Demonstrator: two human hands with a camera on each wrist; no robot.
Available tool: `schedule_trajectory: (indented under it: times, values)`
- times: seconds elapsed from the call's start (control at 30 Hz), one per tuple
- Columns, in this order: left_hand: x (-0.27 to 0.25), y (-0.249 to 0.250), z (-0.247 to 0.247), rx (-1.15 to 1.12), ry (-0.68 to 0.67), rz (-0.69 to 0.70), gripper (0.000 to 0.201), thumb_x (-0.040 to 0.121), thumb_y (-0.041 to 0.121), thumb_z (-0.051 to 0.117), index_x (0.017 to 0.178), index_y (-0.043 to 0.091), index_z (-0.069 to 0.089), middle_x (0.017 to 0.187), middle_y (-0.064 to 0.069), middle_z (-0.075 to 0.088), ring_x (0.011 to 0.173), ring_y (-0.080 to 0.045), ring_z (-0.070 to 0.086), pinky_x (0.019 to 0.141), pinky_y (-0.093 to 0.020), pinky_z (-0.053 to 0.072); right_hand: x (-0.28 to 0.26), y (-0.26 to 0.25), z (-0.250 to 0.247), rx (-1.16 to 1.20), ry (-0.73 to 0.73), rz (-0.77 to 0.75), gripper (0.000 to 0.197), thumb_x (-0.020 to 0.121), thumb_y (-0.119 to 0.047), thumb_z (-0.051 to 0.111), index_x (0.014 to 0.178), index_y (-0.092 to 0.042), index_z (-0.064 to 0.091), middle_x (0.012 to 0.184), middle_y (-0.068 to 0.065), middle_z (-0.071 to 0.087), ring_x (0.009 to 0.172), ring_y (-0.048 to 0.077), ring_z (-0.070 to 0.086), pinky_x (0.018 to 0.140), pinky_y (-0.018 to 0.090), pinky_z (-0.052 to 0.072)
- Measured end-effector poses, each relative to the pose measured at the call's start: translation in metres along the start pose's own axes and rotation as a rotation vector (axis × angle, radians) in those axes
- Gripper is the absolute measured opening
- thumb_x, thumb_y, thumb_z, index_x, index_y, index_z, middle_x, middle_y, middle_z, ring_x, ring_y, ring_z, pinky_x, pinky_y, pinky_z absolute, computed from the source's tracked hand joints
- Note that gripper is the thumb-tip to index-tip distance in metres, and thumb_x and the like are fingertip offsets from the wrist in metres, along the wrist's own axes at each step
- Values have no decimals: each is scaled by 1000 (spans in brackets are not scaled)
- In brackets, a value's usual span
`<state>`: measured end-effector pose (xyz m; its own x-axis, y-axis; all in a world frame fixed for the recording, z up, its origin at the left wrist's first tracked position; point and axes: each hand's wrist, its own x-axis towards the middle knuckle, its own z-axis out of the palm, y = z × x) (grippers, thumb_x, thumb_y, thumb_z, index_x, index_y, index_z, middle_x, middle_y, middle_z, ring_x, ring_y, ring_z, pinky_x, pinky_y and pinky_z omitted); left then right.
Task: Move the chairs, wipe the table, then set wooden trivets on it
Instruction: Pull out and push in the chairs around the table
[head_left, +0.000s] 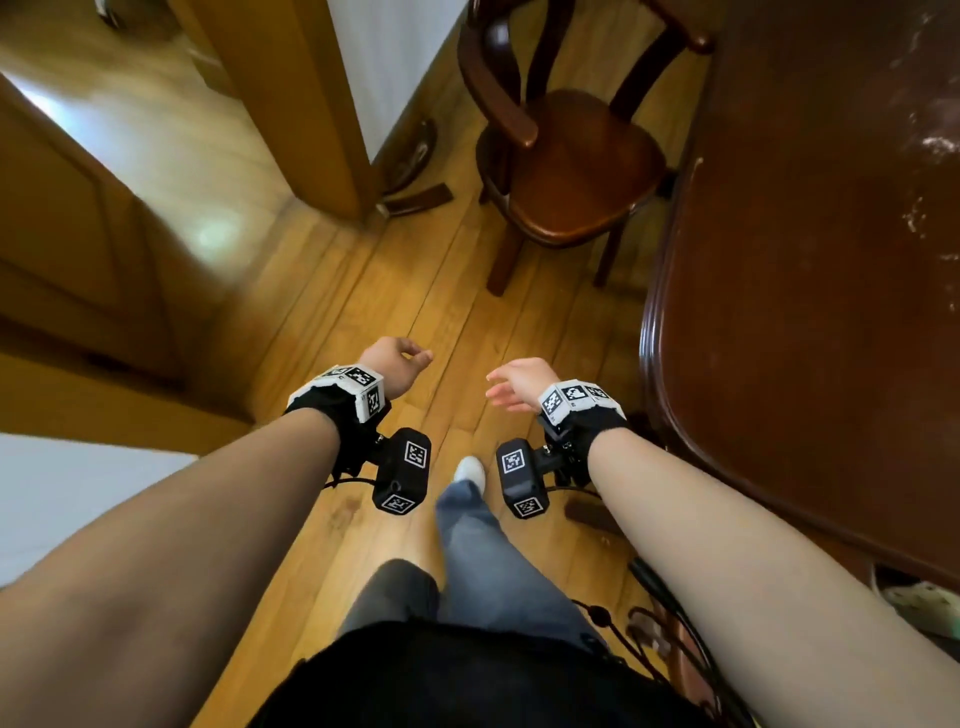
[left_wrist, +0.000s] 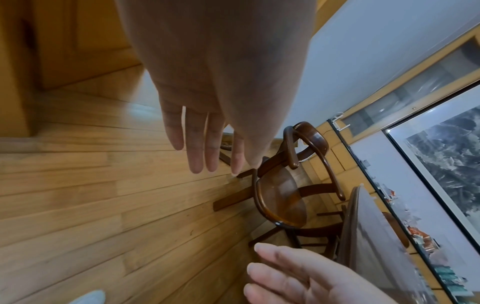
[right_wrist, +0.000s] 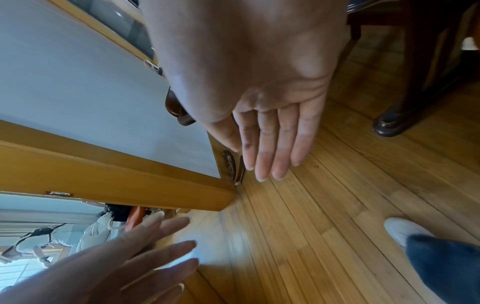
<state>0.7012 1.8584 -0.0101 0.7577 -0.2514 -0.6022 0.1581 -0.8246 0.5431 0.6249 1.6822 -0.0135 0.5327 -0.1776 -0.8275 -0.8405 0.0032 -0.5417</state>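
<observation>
Fingers (left_wrist: 197, 148) of my left hand (head_left: 396, 365) hung straight and slack with nothing in them, as the left wrist view showed plainly; from the head camera that hand looked a little more curled, yet it held nothing. Those of my right hand (head_left: 519, 383) were likewise stretched out loose and empty, palm toward the floor (head_left: 395, 291). Both hands hovered side by side, apart from each other, above the wooden floor, touching no furniture. Ahead of them stood the dark wooden chair (head_left: 566, 156) with curved arms, upright on its legs, just beside the long edge of the dark table (head_left: 810, 291), which ran along my right. My right forearm passed close to the table's rounded corner; whether it touched I could not tell. To the left of the chair stood a light wooden door frame (head_left: 291, 104). Below my wrists one white shoe (head_left: 470, 472) and a jeans leg showed on the floor
</observation>
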Motion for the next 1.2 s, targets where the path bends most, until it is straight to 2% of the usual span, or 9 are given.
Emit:
schedule_trajectory:
  times: [0.17,0.3,0.43,0.53,0.6,0.73,0.93,1.1,1.2]
  values:
    - [81,49,-67,20,5,42,36,94,41,50,111,11,62,102,-14,70,94,-29,67,83,-39,53,46,-102,-15,10,35,-41,13,96,-11,47,103,-9,58,69,3,60,48,8,56,36,13,38]
    - [140,70,-105,40,-36,73,37,95,39,51,114,10,63,108,-12,68,99,-29,65,84,-37,51,85,-161,-20,41,70,-58,27,96,-10,47,117,1,59,72,4,60,60,13,56,57,20,44]
    - [205,92,-150,108,-71,150,35,96,37,49,108,8,65,100,-14,68,94,-29,65,80,-35,50,129,-216,-22,90,134,-48,30,96,-11,47,120,3,58,72,4,59,60,13,55,52,17,44]
    - [258,116,-191,147,-72,182,35,95,38,49,112,11,64,108,-12,67,101,-29,63,84,-34,48,158,-261,-22,164,175,-33,28,95,-10,49,118,5,58,72,5,59,60,14,54,56,20,44]
    - [281,128,-210,183,-74,217,34,96,37,49,113,12,65,111,-12,66,101,-29,62,85,-33,47,172,-278,-22,189,196,-50,26,94,-10,50,114,3,60,73,5,60,61,15,56,57,22,45]
    - [326,157,-240,251,-95,282,34,97,33,47,114,10,65,108,-6,64,99,-24,61,76,-26,43,200,-312,-26,261,226,-32,14,95,-13,50,85,-10,59,74,5,62,62,15,57,56,22,44]
    - [417,203,-261,265,-137,279,33,95,35,50,108,11,67,91,-5,64,82,-22,61,71,-29,47,260,-368,-53,340,289,13,20,97,-14,46,79,-15,56,68,5,61,52,13,55,51,22,42]
    - [490,256,-281,325,-115,302,30,96,30,49,113,10,63,115,-10,64,102,-28,60,87,-33,47,316,-424,-96,427,314,35,11,97,-20,47,91,-17,55,70,2,62,59,13,55,60,25,47]
    - [533,293,-289,365,-96,331,32,95,30,50,120,11,58,116,-13,62,110,-30,57,93,-34,43,338,-457,-123,457,357,34,10,98,-19,45,95,-15,54,71,2,60,61,12,54,63,25,48]
